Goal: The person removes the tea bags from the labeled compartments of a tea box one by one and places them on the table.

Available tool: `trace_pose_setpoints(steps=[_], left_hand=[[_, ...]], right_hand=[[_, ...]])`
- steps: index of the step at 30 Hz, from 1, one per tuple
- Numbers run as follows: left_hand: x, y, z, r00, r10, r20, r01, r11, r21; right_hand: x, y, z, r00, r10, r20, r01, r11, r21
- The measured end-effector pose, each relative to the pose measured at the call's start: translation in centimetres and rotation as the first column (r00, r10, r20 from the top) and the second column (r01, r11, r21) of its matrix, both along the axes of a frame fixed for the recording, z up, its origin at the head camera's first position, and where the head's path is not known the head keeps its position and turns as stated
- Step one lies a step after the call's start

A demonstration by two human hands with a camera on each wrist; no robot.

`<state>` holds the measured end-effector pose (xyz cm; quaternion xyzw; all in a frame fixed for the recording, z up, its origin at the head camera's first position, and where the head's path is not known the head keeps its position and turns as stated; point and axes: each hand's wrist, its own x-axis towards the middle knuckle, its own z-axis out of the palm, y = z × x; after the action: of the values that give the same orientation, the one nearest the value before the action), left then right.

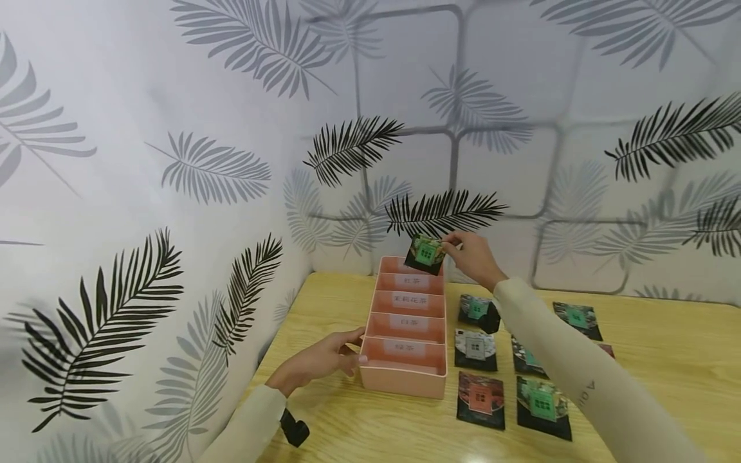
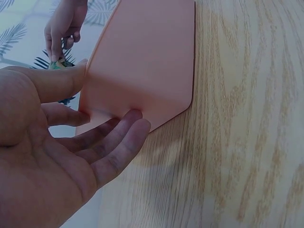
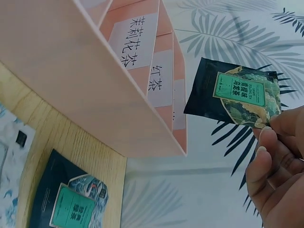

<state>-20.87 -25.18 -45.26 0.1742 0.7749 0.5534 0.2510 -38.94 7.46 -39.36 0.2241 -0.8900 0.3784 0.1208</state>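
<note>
My right hand (image 1: 471, 256) pinches a corner of a black and green oolong tea sachet (image 3: 232, 93) between thumb and fingers. The sachet hangs tilted over the far compartment of a pink divided box (image 1: 403, 381). In the right wrist view it is apart from the box wall, its green label facing the camera. My left hand (image 1: 324, 355) rests at the near left corner of the box, with thumb and fingertips touching the pink wall (image 2: 142, 61) and the fingers loosely bent. Paper labels with Chinese writing (image 3: 133, 40) mark the compartments.
Right of the box, on the wooden table (image 1: 324, 424), lie several sachets, among them a red one (image 1: 480, 400), a white one (image 1: 475, 349), a green-labelled one (image 1: 543, 406) and another near the back right (image 1: 577, 319). My right forearm covers some. Leaf-patterned cloth (image 1: 231, 128) stands behind and left.
</note>
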Motion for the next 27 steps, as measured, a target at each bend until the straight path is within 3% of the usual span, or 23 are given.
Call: trace_pose_setpoints(steps=[21,27], left_hand=[[0.0,0.4,0.3,1.000,0.013,0.026,-0.013,1.000,0.006],[0.0,0.2,0.2,1.000,-0.010,0.020,0.010,1.000,0.017]], right_hand=[[4.0,4.9,-0.1,0.997,0.065,0.049,-0.064,0.998,-0.014],[5.2,6.0,-0.5,0.995,0.062,0.079,-0.061,0.998,-0.017]])
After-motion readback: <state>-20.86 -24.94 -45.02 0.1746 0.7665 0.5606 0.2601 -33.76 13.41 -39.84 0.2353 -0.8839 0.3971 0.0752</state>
